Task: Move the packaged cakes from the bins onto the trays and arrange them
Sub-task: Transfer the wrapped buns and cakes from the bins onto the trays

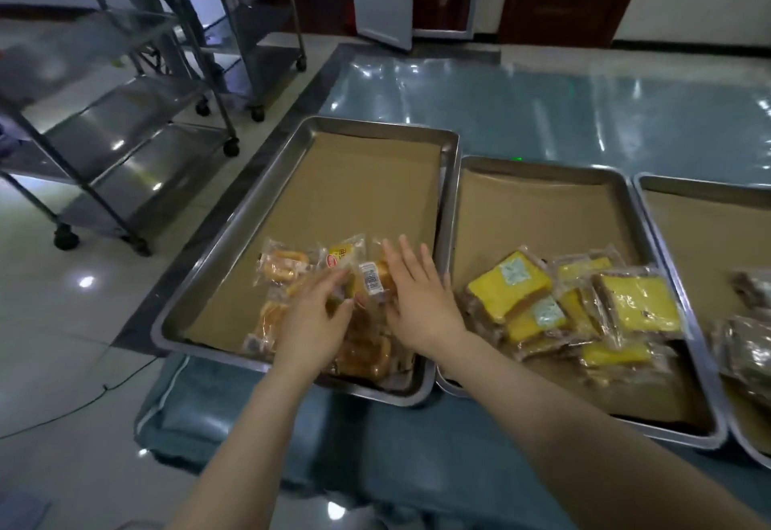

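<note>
A steel tray [233, 262] lined with brown paper holds a heap of orange-brown packaged cakes [283, 266] at its near end. My left hand [313, 320] lies over the heap with thumb and fingers curled around a clear-wrapped cake [367, 279]. My right hand [417, 295] hovers beside it with straight, spread fingers touching the same pile. The middle tray [538, 204] carries several yellow packaged cakes [509, 287]. A third tray [709, 212] at the right holds dark packaged cakes [747, 346].
The trays sit on a table covered in blue-green plastic sheet [542, 112]. Steel wheeled shelf carts [125, 145] stand on the tiled floor to the left. A cable [83, 400] runs across the floor. Doors are at the back.
</note>
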A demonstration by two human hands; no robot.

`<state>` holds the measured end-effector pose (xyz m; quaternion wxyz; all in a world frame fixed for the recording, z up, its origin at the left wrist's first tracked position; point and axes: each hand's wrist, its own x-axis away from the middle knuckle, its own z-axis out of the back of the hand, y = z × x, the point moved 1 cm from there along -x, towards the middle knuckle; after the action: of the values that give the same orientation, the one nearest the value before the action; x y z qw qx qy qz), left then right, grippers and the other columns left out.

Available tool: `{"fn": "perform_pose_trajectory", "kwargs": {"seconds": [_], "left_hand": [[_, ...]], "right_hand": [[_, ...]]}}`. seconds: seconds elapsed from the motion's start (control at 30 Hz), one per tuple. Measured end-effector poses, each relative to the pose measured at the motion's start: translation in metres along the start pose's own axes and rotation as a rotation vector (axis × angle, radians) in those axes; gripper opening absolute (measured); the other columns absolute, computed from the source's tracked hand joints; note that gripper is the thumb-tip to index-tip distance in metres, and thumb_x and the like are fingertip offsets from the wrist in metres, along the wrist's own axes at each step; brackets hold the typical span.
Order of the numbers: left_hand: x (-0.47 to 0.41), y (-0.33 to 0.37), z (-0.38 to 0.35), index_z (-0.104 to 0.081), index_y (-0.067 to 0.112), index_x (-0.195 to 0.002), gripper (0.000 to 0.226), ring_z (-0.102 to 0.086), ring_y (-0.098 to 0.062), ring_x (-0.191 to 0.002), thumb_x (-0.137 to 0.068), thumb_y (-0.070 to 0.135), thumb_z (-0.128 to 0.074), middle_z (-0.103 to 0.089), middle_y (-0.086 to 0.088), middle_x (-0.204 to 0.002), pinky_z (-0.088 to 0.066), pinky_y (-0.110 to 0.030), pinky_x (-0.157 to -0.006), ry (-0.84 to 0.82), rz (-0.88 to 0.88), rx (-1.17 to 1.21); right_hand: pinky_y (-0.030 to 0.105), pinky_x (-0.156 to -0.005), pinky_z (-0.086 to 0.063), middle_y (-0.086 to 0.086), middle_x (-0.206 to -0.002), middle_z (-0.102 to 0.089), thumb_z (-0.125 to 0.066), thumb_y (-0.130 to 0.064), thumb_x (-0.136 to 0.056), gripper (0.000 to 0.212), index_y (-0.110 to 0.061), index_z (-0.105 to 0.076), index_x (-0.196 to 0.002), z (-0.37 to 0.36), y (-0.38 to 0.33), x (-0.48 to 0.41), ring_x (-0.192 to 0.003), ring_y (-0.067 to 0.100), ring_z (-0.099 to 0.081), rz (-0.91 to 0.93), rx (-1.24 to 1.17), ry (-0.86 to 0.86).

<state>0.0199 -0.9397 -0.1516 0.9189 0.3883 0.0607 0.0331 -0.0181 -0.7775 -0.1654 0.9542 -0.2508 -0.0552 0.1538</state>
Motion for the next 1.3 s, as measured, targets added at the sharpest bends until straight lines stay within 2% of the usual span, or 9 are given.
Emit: {"fn": "perform_pose_trajectory", "kwargs": {"seconds": [0.13,0.27,0.4,0.6,0.77,0.87,1.03,1.2,1.3], "left_hand": [[-0.007,-0.009,0.008,-0.029,0.050,-0.136,0.057,-0.004,-0.014,-0.144,-0.091,0.029,-0.054,-0.014,0.012,-0.155,-0.010,-0.051,-0.115,-0.141,-0.016,-0.167],[-0.015,0.009,0.007,-0.032,0.041,-0.141,0.057,0.001,-0.014,-0.144,-0.090,0.028,-0.054,-0.011,0.005,-0.157,-0.004,-0.051,-0.116,-0.060,-0.086,-0.207],[-0.015,0.037,-0.010,-0.022,0.037,-0.145,0.064,-0.001,-0.010,-0.143,-0.090,0.027,-0.053,-0.015,0.004,-0.156,0.004,-0.041,-0.116,-0.195,-0.256,-0.216],[-0.010,0.091,-0.033,-0.015,0.034,-0.148,0.068,-0.002,-0.010,-0.144,-0.091,0.030,-0.052,-0.009,0.009,-0.157,0.002,-0.036,-0.114,-0.166,-0.346,-0.362],[0.006,0.176,-0.085,-0.028,0.027,-0.146,0.057,-0.015,-0.012,-0.143,-0.092,0.019,-0.046,-0.025,0.007,-0.154,-0.013,-0.037,-0.115,-0.253,-0.494,-0.337],[0.028,0.232,-0.132,-0.035,0.025,-0.144,0.053,-0.023,-0.013,-0.141,-0.092,0.020,-0.047,-0.033,0.003,-0.151,-0.017,-0.028,-0.113,-0.265,-0.558,-0.322],[0.064,0.330,-0.200,-0.038,0.030,-0.141,0.049,-0.025,-0.011,-0.139,-0.094,0.023,-0.048,-0.034,0.009,-0.150,-0.017,-0.026,-0.113,-0.198,-0.627,-0.290],[0.068,0.423,-0.228,-0.047,0.021,-0.135,0.045,-0.038,-0.013,-0.129,-0.091,0.014,-0.051,-0.047,0.003,-0.139,-0.009,-0.006,-0.098,-0.113,-0.705,-0.223],[0.059,0.471,-0.241,-0.052,0.018,-0.131,0.043,-0.045,-0.015,-0.123,-0.088,0.011,-0.054,-0.054,0.003,-0.131,-0.018,-0.009,-0.098,-0.067,-0.735,-0.179]], "right_hand": [[0.057,-0.111,0.006,-0.011,-0.155,0.025,-0.055,-0.032,-0.085,0.098,-0.042,0.023,-0.142,0.001,-0.002,0.002,-0.142,0.022,0.023,-0.040,0.106,-0.132],[0.059,-0.110,0.006,-0.008,-0.156,0.021,-0.058,-0.029,-0.084,0.100,-0.036,0.021,-0.145,-0.004,-0.011,0.014,-0.143,0.023,0.019,0.018,0.224,-0.306],[0.056,-0.114,-0.002,-0.007,-0.159,0.011,-0.054,-0.028,-0.082,0.093,-0.027,0.009,-0.150,0.027,-0.008,0.025,-0.145,0.020,0.012,0.011,0.103,-0.126],[0.043,-0.115,0.001,-0.008,-0.159,0.009,-0.048,-0.038,-0.092,0.082,-0.030,0.010,-0.149,0.090,0.051,0.064,-0.145,0.015,0.006,0.024,0.179,0.033],[0.038,-0.116,-0.005,-0.005,-0.159,-0.008,-0.045,-0.035,-0.094,0.068,-0.026,-0.009,-0.151,0.139,0.107,0.116,-0.145,0.014,-0.007,0.082,0.169,0.163],[0.035,-0.114,-0.020,-0.003,-0.153,-0.032,-0.046,-0.034,-0.094,0.058,-0.027,-0.025,-0.148,0.185,0.164,0.165,-0.141,0.017,-0.025,0.099,0.156,0.186],[0.035,-0.099,-0.041,-0.003,-0.138,-0.052,-0.052,-0.027,-0.092,0.044,-0.026,-0.048,-0.136,0.275,0.253,0.229,-0.121,0.022,-0.051,0.013,0.161,0.303],[0.031,-0.094,-0.043,-0.005,-0.123,-0.063,-0.057,-0.024,-0.090,0.033,-0.022,-0.061,-0.122,0.343,0.302,0.249,-0.112,0.018,-0.057,-0.006,0.127,0.432],[0.024,-0.090,-0.040,-0.008,-0.116,-0.065,-0.058,-0.023,-0.089,0.029,-0.024,-0.064,-0.117,0.378,0.331,0.253,-0.109,0.014,-0.057,-0.005,0.142,0.476]]}}
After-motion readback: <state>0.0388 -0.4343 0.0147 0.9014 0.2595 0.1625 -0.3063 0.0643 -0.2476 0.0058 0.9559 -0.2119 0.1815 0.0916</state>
